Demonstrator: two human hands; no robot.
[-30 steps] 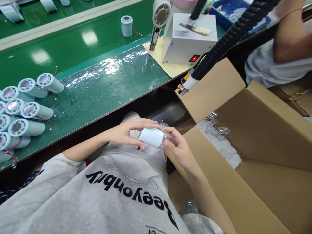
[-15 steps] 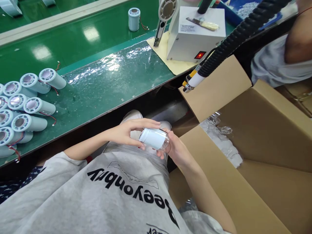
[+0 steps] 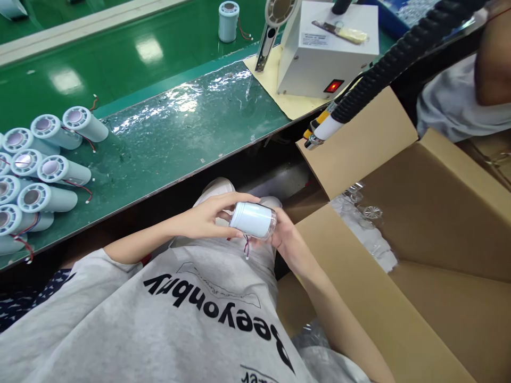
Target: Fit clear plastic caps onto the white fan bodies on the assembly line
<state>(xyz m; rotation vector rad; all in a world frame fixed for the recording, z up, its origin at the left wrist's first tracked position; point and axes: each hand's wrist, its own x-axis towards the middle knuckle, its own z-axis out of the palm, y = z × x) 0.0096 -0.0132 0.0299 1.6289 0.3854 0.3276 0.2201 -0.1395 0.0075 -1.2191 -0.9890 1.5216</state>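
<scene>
Above my lap a pale-blue cylinder (image 3: 252,219) lies tilted on its side between both hands. My left hand (image 3: 209,215) grips its left end, thumb below and fingers above. Around the right end sits a transparent plastic cover (image 3: 272,223), which my right hand (image 3: 284,230) holds, its fingertips partly hidden behind. Thin dark-red wires (image 3: 246,247) with a small white plug dangle under the cylinder. Similar blue cylinders (image 3: 48,198) with ribbed round ends and red wires lie grouped on the green bench at the left.
Along the green bench (image 3: 171,143) stand a white box with a lit red switch (image 3: 327,58) and one upright blue cylinder (image 3: 228,24). A black ribbed hose (image 3: 371,85) hangs at right over an open carton (image 3: 447,213) holding transparent plastic parts (image 3: 365,229). Another person's arm (image 3: 493,64) is at far right.
The cylinder has turned in my hands, and its wires now hang below it. My right hand's fingers have shifted further behind the covered end. The view has moved slightly.
</scene>
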